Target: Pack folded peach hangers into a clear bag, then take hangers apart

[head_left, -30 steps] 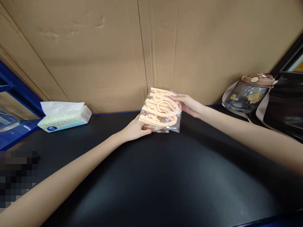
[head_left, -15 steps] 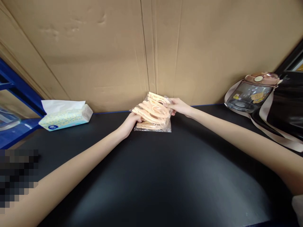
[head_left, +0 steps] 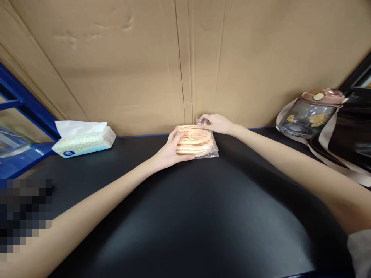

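Observation:
Clear plastic bags of peach-coloured curved plastic pieces [head_left: 197, 141], which look like folded hangers, lie stacked on the black table top against the cardboard. How many bags there are I cannot tell. My left hand [head_left: 169, 150] grips the stack from its left side, thumb along the near edge and fingers over the far left corner. At the far right corner, my right hand [head_left: 216, 124] has its fingers curled on the clear film of a bag. The fingertips of that hand are partly hidden.
A tissue pack [head_left: 85, 141] with a sheet sticking out stands at the left, near a blue frame [head_left: 26, 112]. On the right a transparent bottle [head_left: 310, 116] with a brown lid and strap leans beside a black bag [head_left: 356, 131]. A cardboard wall [head_left: 130, 69] rises behind the table.
The tilted upper bag has come down flat onto the stack. My left hand has shifted right and wrapped its left side; my right hand has moved to the far right corner.

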Motion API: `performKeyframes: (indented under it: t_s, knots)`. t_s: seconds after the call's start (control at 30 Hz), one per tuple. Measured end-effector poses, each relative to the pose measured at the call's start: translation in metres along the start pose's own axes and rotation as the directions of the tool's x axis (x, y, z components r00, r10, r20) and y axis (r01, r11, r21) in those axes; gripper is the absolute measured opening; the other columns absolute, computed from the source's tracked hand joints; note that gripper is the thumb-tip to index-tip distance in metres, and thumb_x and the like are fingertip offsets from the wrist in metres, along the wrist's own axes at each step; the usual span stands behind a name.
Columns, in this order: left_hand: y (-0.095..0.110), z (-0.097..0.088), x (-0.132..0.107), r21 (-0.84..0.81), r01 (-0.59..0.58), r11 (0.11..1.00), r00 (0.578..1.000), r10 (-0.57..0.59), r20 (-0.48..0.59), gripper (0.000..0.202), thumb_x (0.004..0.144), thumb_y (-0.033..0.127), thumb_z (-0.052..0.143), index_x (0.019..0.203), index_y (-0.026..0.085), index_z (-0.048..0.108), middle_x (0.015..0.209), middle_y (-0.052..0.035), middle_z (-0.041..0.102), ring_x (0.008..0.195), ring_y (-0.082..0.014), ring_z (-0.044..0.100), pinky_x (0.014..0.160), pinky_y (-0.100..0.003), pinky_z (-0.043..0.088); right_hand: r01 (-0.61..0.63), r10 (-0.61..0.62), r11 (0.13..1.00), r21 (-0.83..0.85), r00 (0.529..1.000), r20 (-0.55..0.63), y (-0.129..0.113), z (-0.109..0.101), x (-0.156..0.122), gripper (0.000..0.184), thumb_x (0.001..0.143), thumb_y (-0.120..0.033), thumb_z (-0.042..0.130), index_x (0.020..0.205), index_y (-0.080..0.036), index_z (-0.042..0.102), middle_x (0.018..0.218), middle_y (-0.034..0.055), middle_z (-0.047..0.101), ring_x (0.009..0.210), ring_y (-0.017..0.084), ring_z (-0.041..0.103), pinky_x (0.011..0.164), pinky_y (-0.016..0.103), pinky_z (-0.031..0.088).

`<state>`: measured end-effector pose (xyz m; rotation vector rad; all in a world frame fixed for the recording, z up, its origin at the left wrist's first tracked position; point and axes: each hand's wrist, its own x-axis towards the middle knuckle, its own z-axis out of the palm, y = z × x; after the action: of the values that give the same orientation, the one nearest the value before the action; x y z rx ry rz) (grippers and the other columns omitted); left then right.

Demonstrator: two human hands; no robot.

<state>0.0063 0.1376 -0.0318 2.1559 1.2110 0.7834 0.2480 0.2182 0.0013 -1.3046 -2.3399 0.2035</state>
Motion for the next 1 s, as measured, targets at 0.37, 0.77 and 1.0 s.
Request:
performKeyframes:
  t_s: [0.37,0.77,1.0]
  knots:
    - [0.013,0.005,0.001,0.329,0.051,0.943,0.997,-0.065,0.031,0.099,0.077,0.068,0.062,0.153,0.019,0.021,0.161,-0.014,0.006,0.145,-0.0351,0.021,0.116,-0.048,0.026,-0.039,0.017,0.973,-0.228,0.995,-0.098,-0.045,0.01,-0.025,0.036,0.095,-0.032,0.039,0.096,-0.014,0.071,0.099,0.0146,0.07,0.094,0.03,0.064,0.079,0.042,0.048]
    - [0.06,0.035,-0.07,0.506,-0.132,0.852,0.989,0.084,0.118,0.088,0.092,0.054,0.047,0.153,0.008,0.004,0.159,-0.0203,0.003,0.148,-0.0311,-0.001,0.119,-0.055,0.013,0.348,-0.37,0.904,-0.248,0.928,-0.044,-0.086,0.008,-0.133,0.066,0.099,-0.047,0.037,0.147,-0.003,0.035,0.155,0.0188,0.029,0.148,0.027,0.018,0.121,0.049,0.015]
    - [0.067,0.043,-0.109,0.549,-0.251,0.797,0.947,0.084,0.311,0.066,0.1,0.053,0.024,0.151,0.011,0.027,0.156,-0.0141,0.024,0.145,-0.0284,0.022,0.117,-0.051,0.027,0.302,-0.275,0.95,-0.081,0.931,0.239,-0.092,0.018,-0.184,0.07,0.099,-0.051,0.036,0.151,-0.006,0.027,0.157,0.0165,0.022,0.147,0.028,0.018,0.118,0.049,0.028]
